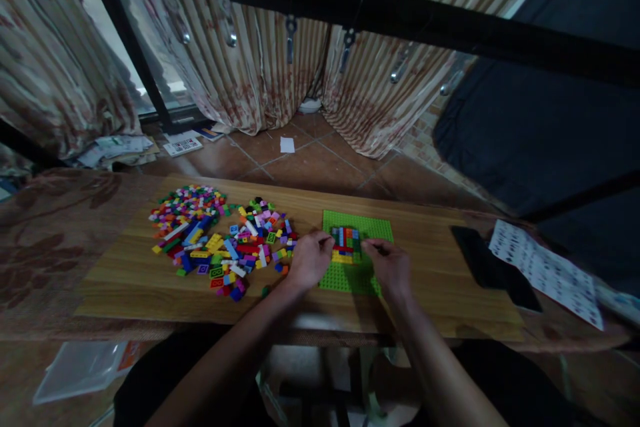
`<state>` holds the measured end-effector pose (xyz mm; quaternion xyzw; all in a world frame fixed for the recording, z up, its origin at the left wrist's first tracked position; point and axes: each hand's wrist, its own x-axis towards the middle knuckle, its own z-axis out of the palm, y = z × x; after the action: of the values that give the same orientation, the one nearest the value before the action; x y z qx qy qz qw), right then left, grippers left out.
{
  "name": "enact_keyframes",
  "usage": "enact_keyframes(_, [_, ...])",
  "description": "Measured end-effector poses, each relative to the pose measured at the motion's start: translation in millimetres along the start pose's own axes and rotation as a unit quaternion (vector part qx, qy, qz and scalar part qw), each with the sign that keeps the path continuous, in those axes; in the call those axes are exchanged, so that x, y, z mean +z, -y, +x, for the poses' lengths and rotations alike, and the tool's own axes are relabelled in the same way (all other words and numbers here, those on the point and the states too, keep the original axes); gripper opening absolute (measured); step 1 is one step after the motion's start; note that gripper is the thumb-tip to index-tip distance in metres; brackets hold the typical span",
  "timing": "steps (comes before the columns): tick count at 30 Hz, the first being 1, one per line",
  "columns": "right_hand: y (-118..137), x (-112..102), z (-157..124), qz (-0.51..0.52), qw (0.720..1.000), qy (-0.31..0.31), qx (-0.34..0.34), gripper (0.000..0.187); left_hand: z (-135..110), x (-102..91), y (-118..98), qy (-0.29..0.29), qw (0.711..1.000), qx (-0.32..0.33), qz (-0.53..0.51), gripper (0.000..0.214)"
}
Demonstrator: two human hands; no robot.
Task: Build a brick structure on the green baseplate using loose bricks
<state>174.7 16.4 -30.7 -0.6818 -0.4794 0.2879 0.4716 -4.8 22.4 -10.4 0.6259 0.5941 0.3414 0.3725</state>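
Two bare forearms reach up from the bottom edge, and between their hands sits a small block build [346,245] of red, blue, green and yellow bricks, pressed onto the middle of a green baseplate [373,225] that lies flat on the wooden surface [435,260]. Its left side is met by the left hand [310,259], whose fingers curl in until the tips touch the bricks; whether that grip is clamped on a piece or only resting there cannot be told. Its right side is met by the right hand [390,267], with finger and thumb drawn close together at the edge of the build; what that grip holds, if anything, is too small to see. Just to the left of the baseplate spreads a loose pile of bricks [220,240] in many colours. Well to the right lie a black phone [493,267] and, just beside it, a printed sheet [545,273]. A patterned cloth [45,233] shows under the surface at the left. Beyond the far edge are a brown tiled floor [320,163] with a white paper scrap [287,145], striped curtains [260,67], and a black bar [400,13] overhead.
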Motion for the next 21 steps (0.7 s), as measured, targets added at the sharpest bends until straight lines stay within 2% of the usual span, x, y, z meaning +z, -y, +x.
enact_keyframes(5, [3,-21,-9,0.037,0.997,-0.066,0.024,0.033,0,-34.2,-11,-0.037,0.998,0.034,-0.037,0.021])
enact_keyframes(8, [8,-20,-29,0.051,0.997,-0.059,0.025,0.032,5,-66.4,-5,-0.084,0.989,0.054,-0.109,0.021])
enact_keyframes(11, [15,-6,-57,0.024,1.000,-0.006,-0.001,0.031,6,-105.9,6,-0.168,0.967,0.050,-0.185,0.021])
enact_keyframes(14, [23,16,-84,-0.017,0.994,0.084,-0.067,0.027,-1,-145.2,14,-0.269,0.932,0.032,-0.240,0.020])
enact_keyframes(16, [29,32,-97,-0.046,0.981,0.149,-0.117,0.025,-8,-165.8,18,-0.325,0.906,0.023,-0.271,0.020])
enact_keyframes(18, [38,49,-106,-0.062,0.965,0.201,-0.156,0.024,-14,-179.6,21,-0.358,0.885,0.018,-0.297,0.019])
enact_keyframes(21, [52,74,-112,-0.078,0.944,0.252,-0.197,0.021,-20,-188.8,26,-0.371,0.873,0.018,-0.317,0.015])
